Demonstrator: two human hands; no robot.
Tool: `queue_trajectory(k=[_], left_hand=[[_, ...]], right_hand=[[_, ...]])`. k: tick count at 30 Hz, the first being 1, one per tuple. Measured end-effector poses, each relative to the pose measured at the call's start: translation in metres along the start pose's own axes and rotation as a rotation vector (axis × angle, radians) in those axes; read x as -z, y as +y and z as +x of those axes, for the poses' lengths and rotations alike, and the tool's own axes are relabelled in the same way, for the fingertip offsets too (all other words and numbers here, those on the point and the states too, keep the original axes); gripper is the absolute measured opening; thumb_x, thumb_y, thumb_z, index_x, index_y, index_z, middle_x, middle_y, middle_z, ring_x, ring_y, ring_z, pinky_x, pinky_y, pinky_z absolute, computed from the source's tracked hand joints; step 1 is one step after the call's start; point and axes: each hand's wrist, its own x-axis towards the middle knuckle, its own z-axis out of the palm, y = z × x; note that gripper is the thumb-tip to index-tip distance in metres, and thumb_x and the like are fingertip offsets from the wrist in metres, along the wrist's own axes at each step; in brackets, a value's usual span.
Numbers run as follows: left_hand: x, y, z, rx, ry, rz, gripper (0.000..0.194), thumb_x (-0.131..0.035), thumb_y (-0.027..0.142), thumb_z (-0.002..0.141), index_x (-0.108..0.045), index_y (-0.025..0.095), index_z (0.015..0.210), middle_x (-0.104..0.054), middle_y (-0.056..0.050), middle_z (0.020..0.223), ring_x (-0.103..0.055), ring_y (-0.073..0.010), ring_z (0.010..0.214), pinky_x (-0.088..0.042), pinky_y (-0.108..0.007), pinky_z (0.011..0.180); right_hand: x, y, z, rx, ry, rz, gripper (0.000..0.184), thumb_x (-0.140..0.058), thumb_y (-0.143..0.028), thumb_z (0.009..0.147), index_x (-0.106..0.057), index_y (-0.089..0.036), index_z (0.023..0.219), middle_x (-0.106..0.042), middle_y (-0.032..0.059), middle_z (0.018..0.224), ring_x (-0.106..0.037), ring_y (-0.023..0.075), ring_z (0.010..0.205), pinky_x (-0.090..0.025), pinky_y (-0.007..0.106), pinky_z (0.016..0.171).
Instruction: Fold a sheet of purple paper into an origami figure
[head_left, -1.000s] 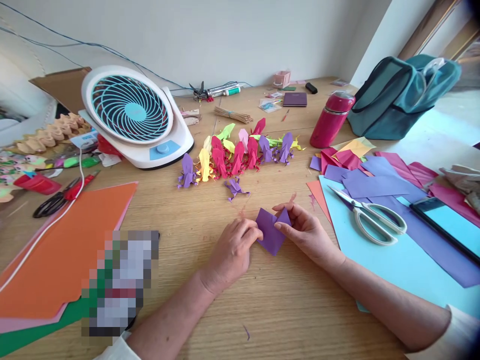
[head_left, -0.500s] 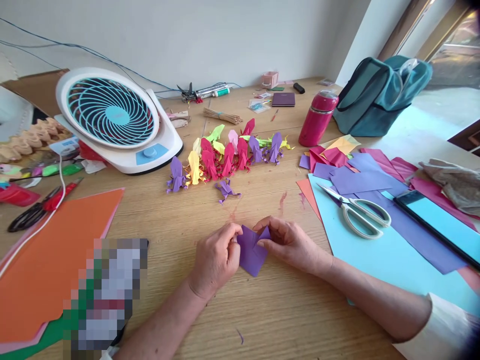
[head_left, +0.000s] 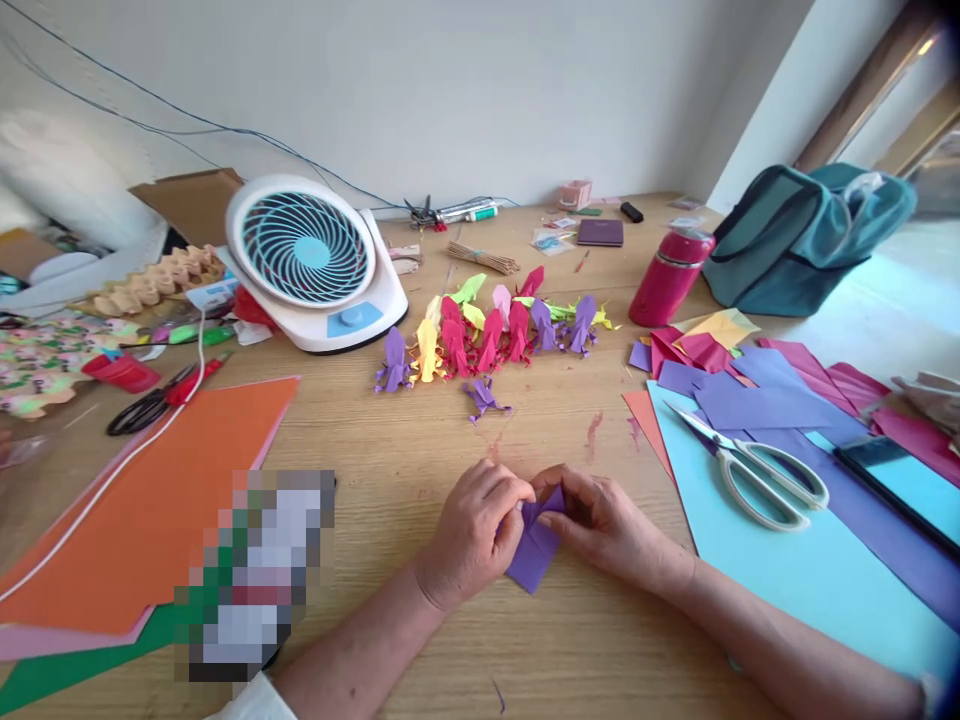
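Observation:
A small folded piece of purple paper (head_left: 534, 562) is held between both hands just above the wooden table. My left hand (head_left: 476, 525) pinches its upper left edge, and the fingers cover that side. On the right, my right hand (head_left: 604, 520) grips the upper right flap between thumb and fingers. Beyond the hands stands a cluster of folded paper figures in red, yellow, green, pink and purple, one of them a red figure (head_left: 490, 340). A single purple figure (head_left: 484, 397) lies in front of that cluster.
White-handled scissors (head_left: 765, 480) rest on light blue paper (head_left: 757, 590) at the right, near purple sheets (head_left: 765, 400) and a phone (head_left: 907, 490). A fan (head_left: 315, 265), a red flask (head_left: 673, 277) and a teal bag (head_left: 795, 240) stand behind. Orange paper (head_left: 150, 500) lies left.
The view has turned left, so the things appear farther right and lower. My left hand now covers more of the purple paper's left side, and both hands are closer together.

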Motion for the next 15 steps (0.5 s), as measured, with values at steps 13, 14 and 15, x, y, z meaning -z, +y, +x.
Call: queue_trajectory(k=[13, 14, 15], left_hand=[[-0.0012, -0.0017, -0.0002, 0.006, 0.017, 0.020, 0.025, -0.042, 0.000, 0.086, -0.056, 0.020, 0.090, -0.064, -0.004, 0.083, -0.054, -0.0197, 0.080, -0.045, -0.033, 0.074], [-0.0013, -0.0016, -0.0001, 0.005, 0.015, 0.024, 0.025, -0.042, 0.000, 0.086, -0.057, 0.020, 0.090, -0.064, -0.004, 0.082, -0.055, -0.0195, 0.080, -0.046, -0.033, 0.074], [-0.0015, -0.0015, -0.0001, 0.003, 0.013, 0.028, 0.025, -0.042, 0.000, 0.085, -0.057, 0.020, 0.090, -0.063, -0.004, 0.081, -0.055, -0.0194, 0.079, -0.046, -0.033, 0.074]], right_hand=[[-0.0021, 0.0015, -0.0016, 0.016, -0.057, -0.071, 0.014, -0.057, -0.019, 0.088, -0.058, -0.022, 0.102, -0.063, 0.0000, 0.082, -0.051, 0.0129, 0.066, -0.040, 0.025, 0.059], [-0.0017, 0.0003, -0.0016, 0.024, -0.054, -0.099, 0.014, -0.057, -0.019, 0.088, -0.058, -0.022, 0.101, -0.062, -0.0005, 0.081, -0.051, 0.0126, 0.065, -0.039, 0.025, 0.058], [-0.0014, -0.0008, -0.0016, 0.034, -0.050, -0.126, 0.014, -0.057, -0.018, 0.088, -0.058, -0.022, 0.101, -0.061, -0.0008, 0.079, -0.050, 0.0124, 0.064, -0.039, 0.025, 0.058]])
